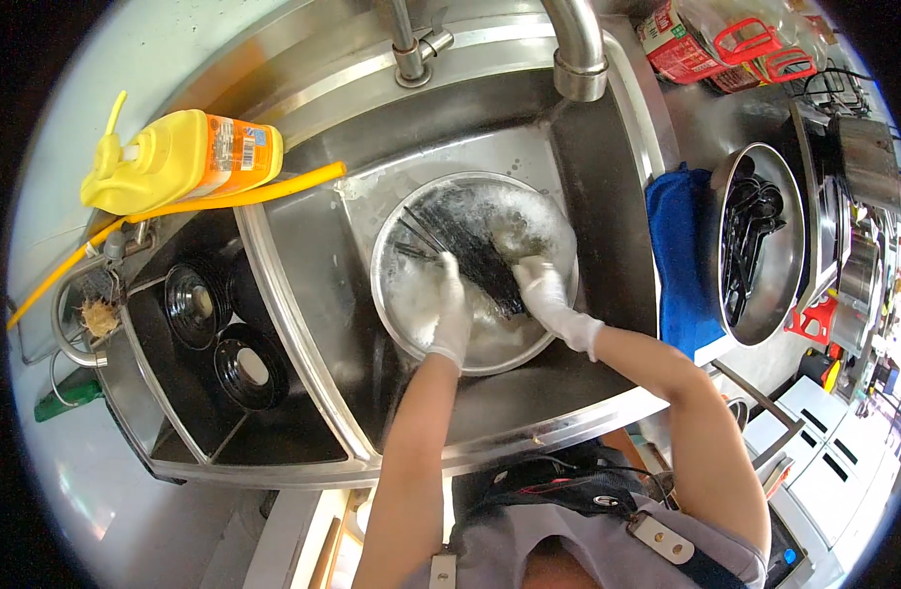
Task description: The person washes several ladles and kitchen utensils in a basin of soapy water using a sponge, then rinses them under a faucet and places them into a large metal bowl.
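Note:
A round metal basin (383, 309) of foamy, cloudy water sits in the sink before me. A dense bundle of thin black sticks, apparently chopsticks (474, 247), lies slantwise in the suds, with a few loose ends poking out at its upper left. My left hand (451, 313), in a white glove, grips the bundle's left side. On the opposite side, my gloved right hand (550, 298) presses its curled fingers against the bundle. Foam and the bundle hide parts of the fingertips.
A steel faucet (579, 73) hangs over the sink's back edge. Left are a yellow pump bottle (171, 158), a yellow hose (288, 187) and black dishes (250, 368) in another basin. Right are a blue cloth (679, 258) and a metal bowl (788, 294) of black spoons.

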